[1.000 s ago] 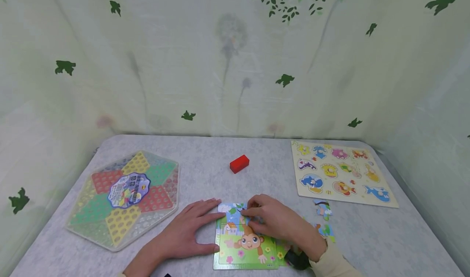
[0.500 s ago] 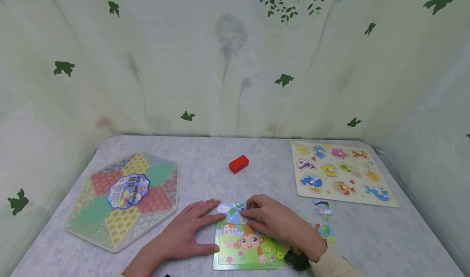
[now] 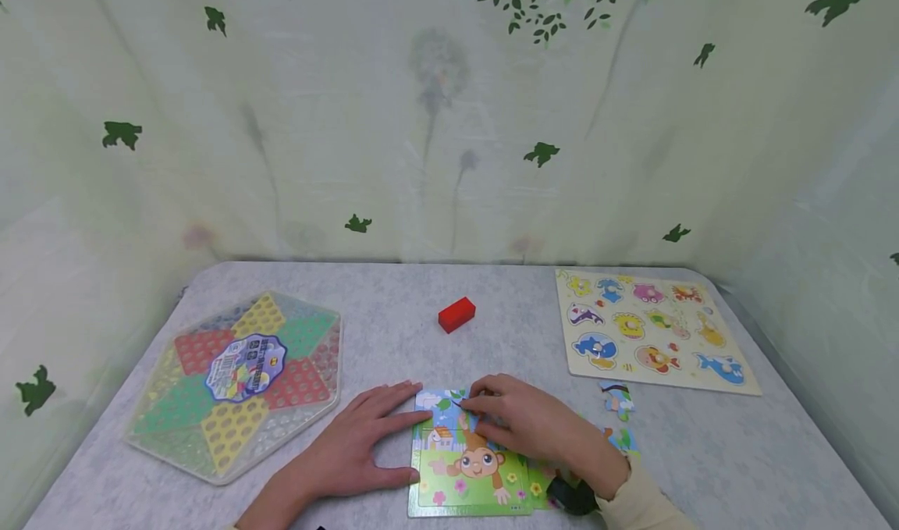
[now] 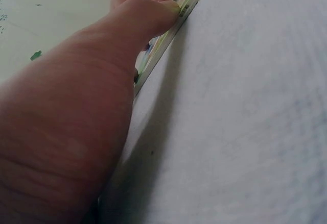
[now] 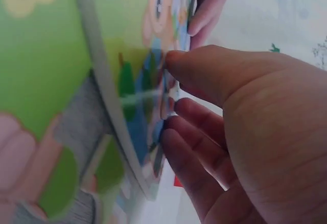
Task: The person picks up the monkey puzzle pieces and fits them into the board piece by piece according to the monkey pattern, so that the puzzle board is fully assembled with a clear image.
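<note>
A jigsaw puzzle (image 3: 456, 464) with a monkey, a house and flowers lies in its tray near the table's front in the head view. My left hand (image 3: 365, 444) rests at its left side, fingers spread, with thumb and index finger touching the edge. Over the puzzle's upper right, my right hand (image 3: 523, 417) has thumb and fingers bent together. In the right wrist view they pinch a puzzle piece (image 5: 164, 94) at the board's surface; most of it is hidden. The left wrist view shows my left thumb (image 4: 158, 17) on the tray's rim.
Loose puzzle pieces (image 3: 618, 401) lie right of my right hand, and more green pieces (image 3: 539, 487) lie partly under that wrist. A red block (image 3: 456, 314) sits behind the puzzle. A wooden peg puzzle (image 3: 674, 370) is at right, a hexagonal game board (image 3: 295, 335) at left.
The right hand shifts very slightly at the same spot on the puzzle. The left hand stays in place, and the head view tilts a little.
</note>
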`<control>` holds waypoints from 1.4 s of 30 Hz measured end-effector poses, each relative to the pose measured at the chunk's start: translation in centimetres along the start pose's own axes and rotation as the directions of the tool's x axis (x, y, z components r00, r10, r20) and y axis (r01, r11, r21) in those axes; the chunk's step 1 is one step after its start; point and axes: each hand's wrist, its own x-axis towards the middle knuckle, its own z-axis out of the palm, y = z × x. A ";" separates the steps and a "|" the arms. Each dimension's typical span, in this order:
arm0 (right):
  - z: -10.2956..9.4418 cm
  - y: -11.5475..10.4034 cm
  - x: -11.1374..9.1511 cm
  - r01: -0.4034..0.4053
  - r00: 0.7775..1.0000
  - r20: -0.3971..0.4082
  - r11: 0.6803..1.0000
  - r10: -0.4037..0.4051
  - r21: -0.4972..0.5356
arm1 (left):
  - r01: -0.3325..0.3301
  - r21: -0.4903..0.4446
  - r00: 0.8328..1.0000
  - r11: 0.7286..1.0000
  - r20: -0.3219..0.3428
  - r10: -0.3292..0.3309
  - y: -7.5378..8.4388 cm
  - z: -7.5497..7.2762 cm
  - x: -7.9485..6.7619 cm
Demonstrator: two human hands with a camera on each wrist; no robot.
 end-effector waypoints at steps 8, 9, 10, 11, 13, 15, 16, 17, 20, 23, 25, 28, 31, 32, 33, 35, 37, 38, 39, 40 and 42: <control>-0.6 -0.3 -0.7 -0.053 0.994 0.092 0.998 0.050 0.029 | -0.012 0.001 1.000 1.000 -0.004 0.012 0.1 0.2 -0.3; -0.7 -0.4 -0.8 -0.060 0.993 0.101 0.998 0.056 0.034 | -0.016 -0.001 1.000 1.000 -0.007 0.016 0.1 0.2 -0.3; -0.8 -0.5 -0.9 -0.060 0.993 0.103 0.998 0.056 0.037 | -0.021 -0.003 1.000 1.000 -0.008 0.020 0.1 0.3 -0.3; -0.9 -0.6 -1.1 -0.065 0.993 0.104 0.997 0.060 0.042 | -0.024 -0.007 1.000 1.000 -0.008 0.024 0.1 0.4 -0.3; -1.1 -0.7 -1.4 -0.074 0.992 0.103 0.996 0.068 0.054 | -0.031 -0.012 1.000 0.999 -0.002 0.030 0.2 0.5 -0.3; -1.3 -0.7 -1.8 -0.088 0.992 0.098 0.993 0.081 0.073 | -0.035 -0.012 0.999 0.999 0.004 0.035 0.2 0.7 -0.3; -1.3 -0.7 -2.0 -0.098 0.991 0.095 0.992 0.090 0.078 | -0.038 -0.008 0.999 0.999 0.005 0.038 0.3 0.8 -0.4; -1.5 -0.6 -2.2 -0.112 0.990 0.096 0.990 0.104 0.085 | -0.039 -0.005 0.999 0.999 0.006 0.039 0.3 0.8 -0.4; -1.8 -0.3 -2.8 -0.132 0.988 0.087 0.988 0.125 0.080 | -0.039 0.005 0.999 0.999 0.003 0.039 0.3 0.9 -0.4; -2.3 -0.1 -3.4 -0.143 0.988 0.075 0.987 0.138 0.069 | -0.028 0.012 1.000 1.000 0.003 0.028 0.3 0.8 -0.5; -2.5 0.1 -3.9 -0.157 0.986 0.075 0.985 0.151 0.074 | -0.022 0.010 1.000 1.000 0.003 0.022 0.3 0.7 -0.6; -3.0 0.4 -4.7 -0.188 0.980 0.086 0.977 0.180 0.099 | -0.016 0.005 1.000 1.000 0.006 0.016 0.3 0.5 -0.5; -3.5 0.9 -5.2 -0.228 0.972 0.087 0.968 0.219 0.108 | -0.010 0.005 1.000 1.000 0.009 0.010 0.2 0.2 -0.3; -3.7 1.1 -5.3 -0.236 0.970 0.081 0.966 0.228 0.102 | -0.006 0.005 1.000 1.000 0.011 0.006 0.2 0.1 -0.2; -3.9 1.3 -5.3 -0.246 0.968 0.076 0.964 0.239 0.101 | -0.005 0.007 1.000 1.000 0.010 0.005 0.2 0.0 0.0; -4.4 1.8 -5.4 -0.261 0.964 0.072 0.961 0.255 0.096 | -0.002 0.006 1.000 1.000 0.010 0.002 0.1 -0.2 0.2; -4.9 2.2 -5.5 -0.274 0.961 0.077 0.957 0.267 0.093 | -0.001 0.008 1.000 1.000 0.005 0.001 0.0 -0.3 0.3; -5.0 2.4 -5.6 -0.279 0.959 0.079 0.956 0.272 0.094 | 0.000 0.007 1.000 1.000 0.003 -0.001 0.0 -0.3 0.3; -5.2 2.6 -5.7 -0.286 0.957 0.079 0.953 0.279 0.097 | 0.001 0.006 1.000 1.000 0.002 -0.001 0.0 -0.3 0.3; -5.4 2.8 -5.9 -0.287 0.957 0.076 0.953 0.281 0.094 | 0.003 0.005 1.000 1.000 0.001 -0.003 0.0 -0.3 0.4; -5.7 3.2 -6.3 -0.296 0.954 0.066 0.951 0.291 0.089 | 0.000 0.008 1.000 1.000 0.000 0.000 0.1 -0.3 0.4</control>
